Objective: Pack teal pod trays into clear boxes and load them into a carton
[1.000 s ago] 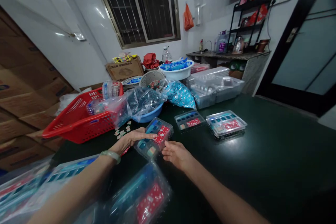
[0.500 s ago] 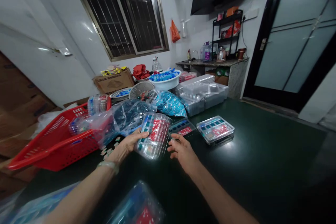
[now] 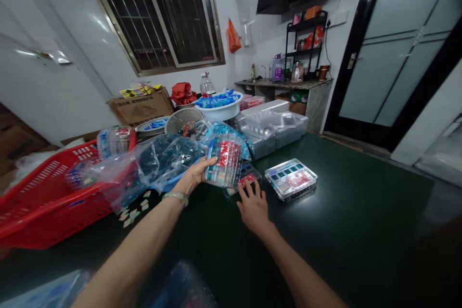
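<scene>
My left hand (image 3: 197,175) grips a clear plastic clamshell pack (image 3: 224,163) with blue squares and a red card inside, held tilted upright above the dark green table (image 3: 361,211). My right hand (image 3: 253,204) lies spread flat, its fingertips on a second clear pack (image 3: 249,177) that rests on the table under the raised one. A third closed pack (image 3: 290,178) lies just right of my right hand. A pale bangle is on my left wrist.
A red basket (image 3: 43,202) stands at the left with clear bags of blue items (image 3: 162,161) beside it. Small loose tags (image 3: 133,209) lie on the table. Stacked clear trays (image 3: 274,125), a white basin (image 3: 220,106) and a cardboard box (image 3: 140,106) fill the back.
My left hand has carried the pack forward and to the right, over the second pack. My right hand has reached forward and spread onto that second pack. The camera has tilted up.
</scene>
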Action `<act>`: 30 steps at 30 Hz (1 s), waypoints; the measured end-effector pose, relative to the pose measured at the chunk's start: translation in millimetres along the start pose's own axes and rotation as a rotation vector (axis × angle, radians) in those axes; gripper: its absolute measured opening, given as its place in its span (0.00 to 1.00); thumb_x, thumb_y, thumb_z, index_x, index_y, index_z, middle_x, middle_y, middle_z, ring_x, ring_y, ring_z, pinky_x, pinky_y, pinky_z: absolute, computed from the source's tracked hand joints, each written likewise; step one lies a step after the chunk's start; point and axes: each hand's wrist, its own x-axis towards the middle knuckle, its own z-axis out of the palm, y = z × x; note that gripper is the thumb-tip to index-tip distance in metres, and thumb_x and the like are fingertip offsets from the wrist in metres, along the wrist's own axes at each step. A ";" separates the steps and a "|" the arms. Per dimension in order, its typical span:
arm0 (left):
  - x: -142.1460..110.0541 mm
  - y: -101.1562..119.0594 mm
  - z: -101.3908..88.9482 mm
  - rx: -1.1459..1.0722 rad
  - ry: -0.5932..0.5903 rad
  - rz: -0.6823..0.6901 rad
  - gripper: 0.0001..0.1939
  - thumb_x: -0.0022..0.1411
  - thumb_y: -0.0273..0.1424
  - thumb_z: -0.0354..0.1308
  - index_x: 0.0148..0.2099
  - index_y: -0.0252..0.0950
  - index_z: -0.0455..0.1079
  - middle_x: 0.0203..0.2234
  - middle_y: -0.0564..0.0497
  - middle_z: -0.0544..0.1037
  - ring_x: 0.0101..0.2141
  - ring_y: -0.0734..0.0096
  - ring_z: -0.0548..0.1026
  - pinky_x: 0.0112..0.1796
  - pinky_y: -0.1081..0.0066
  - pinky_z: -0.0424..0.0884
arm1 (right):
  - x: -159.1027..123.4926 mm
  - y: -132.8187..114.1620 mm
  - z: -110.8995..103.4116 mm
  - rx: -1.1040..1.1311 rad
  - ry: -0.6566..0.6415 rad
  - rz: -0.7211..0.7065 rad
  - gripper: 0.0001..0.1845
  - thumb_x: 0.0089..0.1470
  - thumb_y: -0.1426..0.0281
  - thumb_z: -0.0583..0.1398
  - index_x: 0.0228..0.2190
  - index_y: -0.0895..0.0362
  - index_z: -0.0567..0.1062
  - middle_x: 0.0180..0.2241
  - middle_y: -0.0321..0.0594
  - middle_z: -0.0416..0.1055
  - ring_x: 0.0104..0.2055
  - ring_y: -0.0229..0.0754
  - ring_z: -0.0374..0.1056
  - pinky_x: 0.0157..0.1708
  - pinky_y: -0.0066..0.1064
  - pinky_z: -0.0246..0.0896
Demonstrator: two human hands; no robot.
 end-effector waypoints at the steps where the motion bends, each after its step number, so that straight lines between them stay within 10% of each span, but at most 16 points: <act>1: -5.5 -0.6 -1.7 -0.007 0.009 0.004 0.24 0.53 0.40 0.58 0.49 0.30 0.64 0.34 0.44 0.77 0.32 0.66 0.75 0.37 0.61 0.71 | -0.5 1.2 2.0 -0.023 -0.011 -0.015 0.27 0.52 0.70 0.53 0.55 0.52 0.57 0.60 0.44 0.48 0.60 0.60 0.35 0.51 0.54 0.40; 14: -67.3 -10.9 -0.2 -0.050 -0.034 -0.142 0.28 0.38 0.34 0.69 0.44 0.31 0.68 0.28 0.45 0.78 0.30 0.57 0.76 0.35 0.58 0.71 | -62.9 -4.5 -25.3 0.043 -0.075 -0.080 0.28 0.48 0.76 0.53 0.52 0.50 0.62 0.56 0.43 0.54 0.57 0.54 0.47 0.51 0.47 0.44; 21: -74.9 -31.8 22.1 -0.010 -0.139 -0.284 0.30 0.39 0.36 0.68 0.45 0.29 0.67 0.32 0.40 0.77 0.34 0.53 0.76 0.36 0.57 0.72 | -78.0 -2.5 -51.3 1.089 -0.002 0.531 0.26 0.48 0.70 0.55 0.51 0.57 0.62 0.52 0.46 0.59 0.55 0.47 0.54 0.52 0.39 0.52; 30: -54.4 -20.7 35.7 0.254 -0.129 -0.445 0.26 0.39 0.35 0.68 0.40 0.25 0.70 0.31 0.38 0.78 0.30 0.53 0.76 0.33 0.59 0.73 | -65.0 -5.9 -59.0 1.359 -0.064 0.807 0.23 0.46 0.64 0.59 0.44 0.59 0.64 0.44 0.49 0.65 0.45 0.47 0.64 0.38 0.36 0.64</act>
